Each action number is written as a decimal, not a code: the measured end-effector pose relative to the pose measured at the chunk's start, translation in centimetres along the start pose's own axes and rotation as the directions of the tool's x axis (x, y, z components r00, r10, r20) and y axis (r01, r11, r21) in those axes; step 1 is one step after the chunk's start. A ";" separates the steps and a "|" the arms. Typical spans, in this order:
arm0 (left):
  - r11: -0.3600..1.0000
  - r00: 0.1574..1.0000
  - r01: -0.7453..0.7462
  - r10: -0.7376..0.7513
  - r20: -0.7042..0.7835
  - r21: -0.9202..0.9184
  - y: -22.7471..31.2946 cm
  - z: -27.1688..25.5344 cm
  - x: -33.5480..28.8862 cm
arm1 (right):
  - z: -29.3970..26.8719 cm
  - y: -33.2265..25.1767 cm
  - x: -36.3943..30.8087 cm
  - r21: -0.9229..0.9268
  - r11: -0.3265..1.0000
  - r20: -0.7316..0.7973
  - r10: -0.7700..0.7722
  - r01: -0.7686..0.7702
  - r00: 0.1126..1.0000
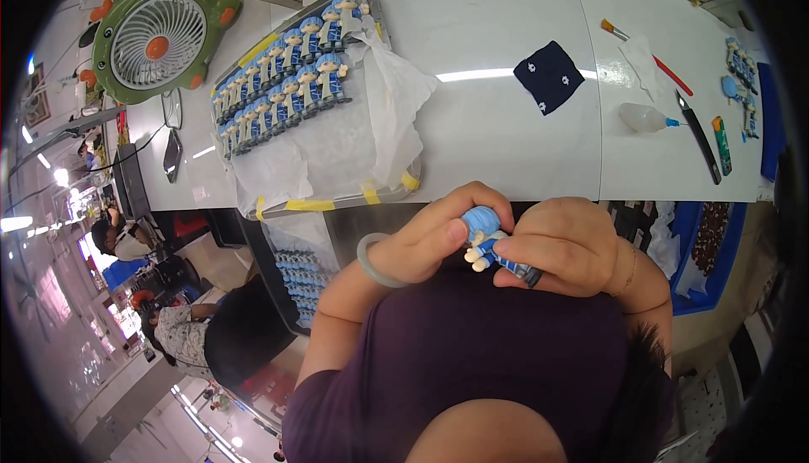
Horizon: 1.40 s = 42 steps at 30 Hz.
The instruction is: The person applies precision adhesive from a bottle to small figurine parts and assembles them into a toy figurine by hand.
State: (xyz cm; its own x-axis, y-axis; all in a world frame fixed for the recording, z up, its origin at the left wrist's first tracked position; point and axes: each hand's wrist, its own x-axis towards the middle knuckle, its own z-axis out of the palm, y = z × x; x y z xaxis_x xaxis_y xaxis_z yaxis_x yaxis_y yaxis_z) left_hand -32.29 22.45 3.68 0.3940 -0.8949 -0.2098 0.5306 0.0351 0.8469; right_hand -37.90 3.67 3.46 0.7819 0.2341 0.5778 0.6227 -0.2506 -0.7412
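Close to my chest, just off the table's front edge, both hands grip one small figurine [484, 248] with blue hair and blue clothes. My left hand [442, 231], with a pale bangle at its wrist, is closed around the head, thumb against the hair. The fingers of my right hand [565, 248] pinch the body and dark legs at the lower end. Part of the figurine is hidden behind my fingers. On the table to the left lies a tray [316, 205] lined with white paper and edged with yellow tape, holding rows of similar figurines [278, 84].
A green fan [158, 46] stands far left, near a phone [172, 156]. Rightward lie a dark cloth [549, 78], a squeeze bottle [645, 117], a brush [615, 30], a black-handled knife [699, 139] and more figurines [742, 84]. Another tray of figurines [299, 282] sits below the table; a person [190, 332] is behind.
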 end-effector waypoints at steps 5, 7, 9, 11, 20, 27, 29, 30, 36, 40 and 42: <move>0.973 0.994 -0.100 0.106 -0.016 0.207 0.0 0.0 -0.1 | 0.1 -0.2 0.0 -0.035 0.999 0.012 -0.016 0.017 1.000; 0.968 0.993 -0.114 0.118 -0.006 0.222 0.0 0.1 -0.1 | 0.1 -0.2 -0.1 -0.046 0.999 0.010 -0.020 0.020 1.000; 0.963 0.991 -0.127 0.130 0.004 0.237 0.0 0.1 -0.1 | 0.2 -0.2 -0.1 -0.064 0.996 -0.005 -0.059 0.058 0.998; 0.971 0.992 -0.121 0.124 -0.003 0.209 -0.1 0.2 -0.1 | 0.3 -0.2 -0.1 -0.068 0.996 -0.013 -0.064 0.063 0.998; 0.989 0.992 -0.067 0.080 -0.093 0.134 -0.7 0.6 -0.1 | 0.1 0.3 -0.3 -0.027 0.997 0.008 -0.073 0.073 0.997; 0.999 0.992 0.011 -0.016 -0.124 -0.039 -0.4 0.1 0.4 | 0.2 0.3 -0.1 -0.011 0.997 0.079 -0.072 0.073 0.994; 0.993 0.991 0.095 -0.101 -0.086 -0.071 -0.2 -0.3 0.4 | 0.0 0.0 0.1 -0.027 0.998 0.088 -0.059 0.062 0.994; 0.993 0.991 0.094 -0.101 -0.084 -0.074 -0.1 -0.3 0.5 | 0.0 -0.1 0.1 -0.042 0.998 0.094 -0.048 0.052 0.994; 0.993 0.993 0.111 -0.110 -0.043 0.036 -0.6 -0.5 0.3 | -0.3 0.3 -0.3 -0.047 0.997 0.070 -0.060 0.064 0.996; 0.995 0.998 -0.011 0.017 -0.063 0.100 -0.6 -0.5 0.2 | -2.3 1.8 -4.2 -0.264 0.964 -0.455 -0.148 0.026 0.878; 0.995 0.998 -0.022 0.028 -0.063 0.095 -0.4 -0.5 0.4 | -3.5 2.9 -5.4 -0.285 0.947 -0.781 -0.142 -0.145 0.609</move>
State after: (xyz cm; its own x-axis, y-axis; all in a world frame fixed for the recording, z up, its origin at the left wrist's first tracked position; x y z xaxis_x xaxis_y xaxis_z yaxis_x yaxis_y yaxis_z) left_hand -31.94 22.33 2.99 0.4550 -0.8639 -0.2159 0.4478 0.0124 0.8940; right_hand -40.19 -1.63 -0.59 0.4098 -0.5551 0.7238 0.4849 -0.5395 -0.6883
